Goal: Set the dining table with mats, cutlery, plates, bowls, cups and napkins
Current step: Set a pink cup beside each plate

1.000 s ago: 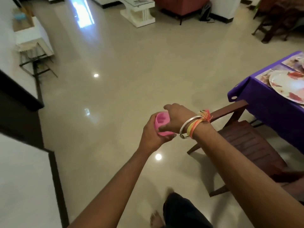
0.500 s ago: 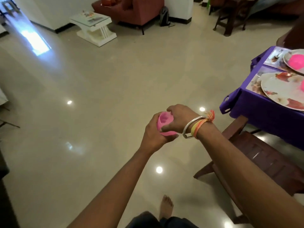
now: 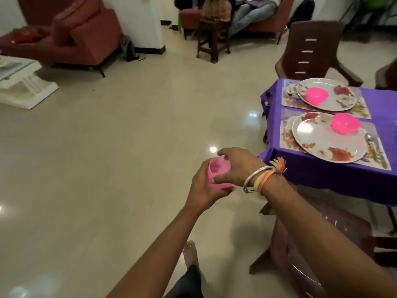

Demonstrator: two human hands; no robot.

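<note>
Pink cup (image 3: 218, 174) of smooth, matte plastic, round with its open mouth tilted toward the camera, sits just below the centre of the view, held in the air over the floor and apart from the table.

The left hand (image 3: 203, 190) comes up from 6 o'clock and cradles the cup from the 8 o'clock side, its fingers curled round the wall and base. The right hand (image 3: 238, 166) reaches in from 4 o'clock and arches over the mouth, its thumb on the near rim and its fingers bent over the far rim. A thin silver bangle (image 3: 255, 175) and frayed orange and yellow threads ring the right wrist.

At 3 o'clock stands the table, draped in a purple cloth (image 3: 322, 175). Two rectangular printed mats lie on it side by side. Each bears a glossy round plate with a flower pattern, the near plate (image 3: 318, 136) and the far plate (image 3: 339, 97), and each plate carries a bright pink bowl. Metal cutlery lies beside the plates.

A dark brown moulded chair (image 3: 300, 244) stands at 5 o'clock, tucked against the table. Shiny beige floor tiles (image 3: 107, 168) reflect the ceiling lights.
</note>
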